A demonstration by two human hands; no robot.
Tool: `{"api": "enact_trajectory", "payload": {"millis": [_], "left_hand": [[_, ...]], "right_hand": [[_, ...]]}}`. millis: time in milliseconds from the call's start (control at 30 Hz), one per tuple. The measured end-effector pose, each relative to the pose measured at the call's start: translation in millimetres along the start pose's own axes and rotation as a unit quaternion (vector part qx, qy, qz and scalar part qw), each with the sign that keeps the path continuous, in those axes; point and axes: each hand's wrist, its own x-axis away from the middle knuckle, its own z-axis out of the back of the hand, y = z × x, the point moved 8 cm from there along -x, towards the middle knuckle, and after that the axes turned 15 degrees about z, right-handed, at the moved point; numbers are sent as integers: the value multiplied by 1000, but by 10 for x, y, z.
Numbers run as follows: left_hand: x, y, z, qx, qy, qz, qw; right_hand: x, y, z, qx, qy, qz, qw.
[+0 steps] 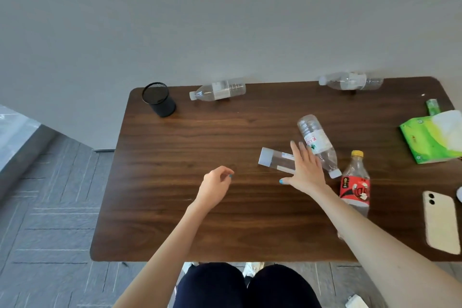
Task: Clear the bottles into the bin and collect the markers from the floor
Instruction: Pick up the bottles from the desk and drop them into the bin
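The right hand (303, 170) is held flat with fingers straight and spread over the wide-capped bottle (275, 159), which lies on its side near the middle of the surface (175, 207); nothing is gripped. The left hand (215, 186) is held loosely curled above the wood, and nothing is held in it.

Just right of the right hand, a labelled water bottle (315, 139) and a red-labelled bottle (355, 182) are seen lying. Along the far edge, a far-left bottle (217, 89) and a far-right bottle (350, 81) are laid on their sides. A black mesh cup (158, 100) is stood at the far left corner; a green tissue pack (432, 140) and a phone (440, 222) are placed at the right.
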Motion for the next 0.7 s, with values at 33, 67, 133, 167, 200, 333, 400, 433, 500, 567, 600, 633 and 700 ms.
{"api": "enact_trajectory", "payload": {"millis": [33,67,133,167,200,333,400,433,500,567,600,633,700], "left_hand": [[-10,-13,-23,-1,0,5,1000],[-18,-21,-41,-3,1,7,1000],[-35,-50,-58,-3,7,11,1000],[-45,-64,-60,-3,11,13,1000],[-50,-79,-63,-3,12,15,1000],[-93,-69,-63,-3,15,19,1000],[-141,-31,-41,-7,17,19,1000],[-179,-3,-22,-9,17,18,1000],[-268,85,31,-14,18,10,1000],[-368,217,109,-24,20,1,1000],[-422,293,155,-28,21,-3,999],[-484,378,203,-30,23,-7,999],[-616,565,302,-29,27,-16,999]], "right_hand": [[-21,22,-65,7,-11,10,1000],[-46,23,-124,13,-19,21,1000],[-92,-23,-232,34,-30,42,998],[-110,-56,-270,48,-28,52,997],[-118,-93,-296,59,-20,60,996],[-151,-253,-315,65,22,76,995],[-191,-301,-293,14,43,60,997],[-219,-313,-268,-28,58,44,997],[-298,-320,-195,-114,85,7,990],[-420,-329,-111,-174,94,-22,980],[-489,-339,-61,-195,95,-32,976],[-559,-346,-4,-209,97,-40,972],[-695,-346,133,-232,107,-54,965]]}}
